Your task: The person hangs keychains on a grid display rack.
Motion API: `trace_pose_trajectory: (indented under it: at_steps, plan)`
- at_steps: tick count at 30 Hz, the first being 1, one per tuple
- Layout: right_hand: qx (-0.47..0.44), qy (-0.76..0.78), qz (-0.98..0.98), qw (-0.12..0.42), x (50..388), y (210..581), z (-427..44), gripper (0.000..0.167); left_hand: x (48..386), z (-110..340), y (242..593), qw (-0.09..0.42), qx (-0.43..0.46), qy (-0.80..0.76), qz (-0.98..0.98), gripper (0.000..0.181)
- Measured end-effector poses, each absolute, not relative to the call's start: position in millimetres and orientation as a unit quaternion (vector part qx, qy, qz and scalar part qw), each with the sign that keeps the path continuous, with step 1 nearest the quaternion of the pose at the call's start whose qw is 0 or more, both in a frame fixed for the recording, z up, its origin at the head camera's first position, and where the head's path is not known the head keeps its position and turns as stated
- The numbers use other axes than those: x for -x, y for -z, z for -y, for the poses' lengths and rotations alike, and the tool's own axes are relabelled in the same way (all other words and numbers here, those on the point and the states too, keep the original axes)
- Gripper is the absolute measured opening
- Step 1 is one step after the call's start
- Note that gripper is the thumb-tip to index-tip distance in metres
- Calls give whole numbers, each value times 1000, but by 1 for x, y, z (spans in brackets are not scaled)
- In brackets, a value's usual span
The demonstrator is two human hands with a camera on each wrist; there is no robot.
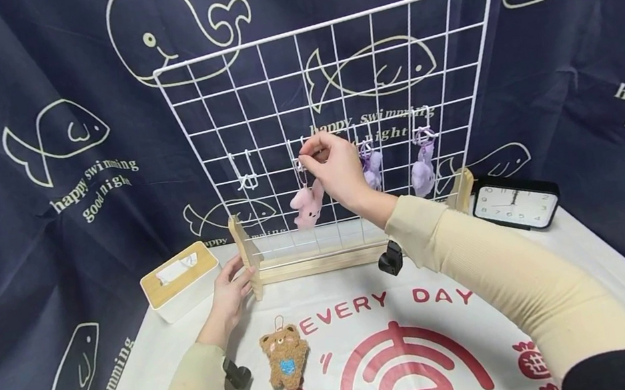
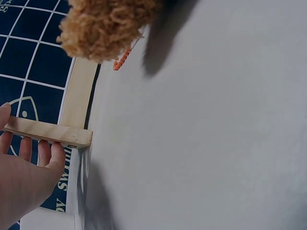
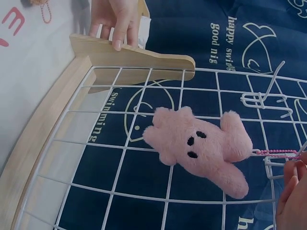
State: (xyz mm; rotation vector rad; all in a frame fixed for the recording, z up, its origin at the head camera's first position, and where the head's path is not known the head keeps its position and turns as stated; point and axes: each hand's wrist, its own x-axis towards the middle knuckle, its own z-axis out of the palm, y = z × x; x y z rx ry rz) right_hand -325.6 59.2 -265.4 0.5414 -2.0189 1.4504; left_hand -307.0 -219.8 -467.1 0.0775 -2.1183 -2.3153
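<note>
At the far left stands one tissue box (image 1: 182, 278), white with a wooden lid and a tissue showing in its slot. Just right of it, the left hand (image 1: 230, 296) grips the left foot (image 1: 243, 252) of the one rack (image 1: 323, 264), its thumb on one side of the wood and its fingers on the other. Nearer, and a little to the right, one brown bear (image 1: 286, 359) with a blue patch lies face up, its loop pointing to the far side.

The rack is a white wire grid on a wooden base. A white hook (image 1: 248, 181) hangs at its left. To the right of that is one pink bunny (image 1: 307, 208), head down in front of the grid, below the right hand (image 1: 339, 167). That hand pinches the bunny's pink chain (image 3: 273, 152) between thumb and fingers. Farther right, two purple plushes, one (image 1: 372, 172) partly behind the right hand and the other (image 1: 423, 176) in full view, hang by purple rings. One black-framed clock (image 1: 515, 204) stands beside the rack's right end.

The table (image 1: 591, 274) has a white cover printed in red, with "EVERY DAY" above an arched design. Behind and at both sides hangs a dark blue curtain (image 1: 67, 56) with pale outlined whales, fish and lettering.
</note>
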Motion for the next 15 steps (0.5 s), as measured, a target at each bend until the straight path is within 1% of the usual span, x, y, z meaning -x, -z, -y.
trace_pose_trajectory:
  at_steps: [9, 15]
  plan:
    - [-204, -564, 748, 283, 317, 270, -59, 5, 307, 220, 466, 5, -24, 729, 684, 59]
    - [-216, -597, 728, 260, 308, 278, -59, 8, 304, 220, 468, 23, -6, 724, 689, 61]
